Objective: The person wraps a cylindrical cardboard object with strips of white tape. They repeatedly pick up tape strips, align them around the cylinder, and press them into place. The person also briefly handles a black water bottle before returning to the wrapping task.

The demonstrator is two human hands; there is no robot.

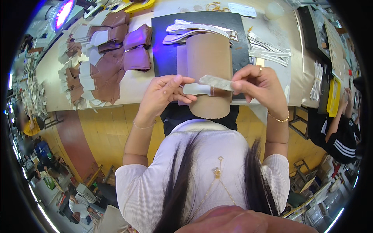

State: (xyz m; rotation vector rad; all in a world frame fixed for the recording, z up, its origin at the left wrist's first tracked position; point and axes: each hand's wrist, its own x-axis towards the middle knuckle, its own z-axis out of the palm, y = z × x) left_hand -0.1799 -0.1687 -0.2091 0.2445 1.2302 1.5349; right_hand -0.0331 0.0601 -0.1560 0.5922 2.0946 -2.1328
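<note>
A small strip, white at one end and brown at the other, lies across a tan rounded form (210, 58); its white end (196, 89) points to my left hand. My left hand (165, 91) is beside that end with its fingers apart, and I see nothing gripped in it. Between thumb and fingers, my right hand (256, 83) pinches a pale grey-white strip (215, 82), which slants over the brown part of the small piece. Where the two strips overlap, I cannot tell if they touch.
The form rests on a black mat (163, 50). Pale curved strips (198, 29) lie behind it. Stacked brown leather pieces (107, 73) cover the table's left. More narrow white strips (268, 50) lie right. Another person's arm (338, 116) shows at far right, near a yellow tray (333, 97).
</note>
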